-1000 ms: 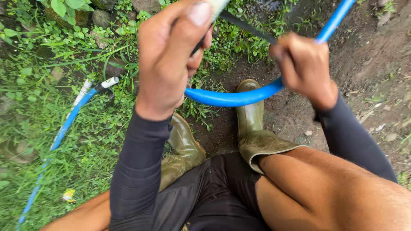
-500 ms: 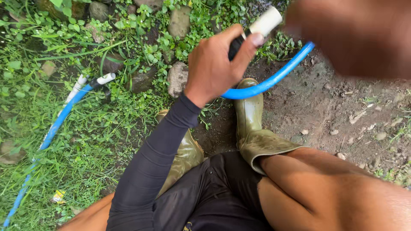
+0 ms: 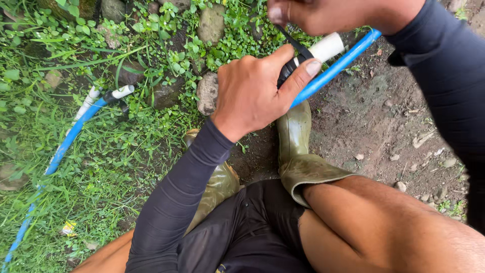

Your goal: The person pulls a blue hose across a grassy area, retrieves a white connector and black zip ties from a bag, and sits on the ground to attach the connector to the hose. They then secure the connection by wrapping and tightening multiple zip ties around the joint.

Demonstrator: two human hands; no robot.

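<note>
Grass and dirt ground: left hand point(image 3: 250, 93) clamped on blue pipe point(image 3: 336, 68) running up-right, right hand point(image 3: 323, 15) closed on black strip point(image 3: 298, 45) just above.

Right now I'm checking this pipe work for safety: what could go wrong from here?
The black strip is pulled taut between the right hand and the left hand; if it snaps or slips, a hand may jerk back. The left thumb lies across the wrapped joint and could be pinched. The blue pipe is held off the ground and might twist loose.
</note>
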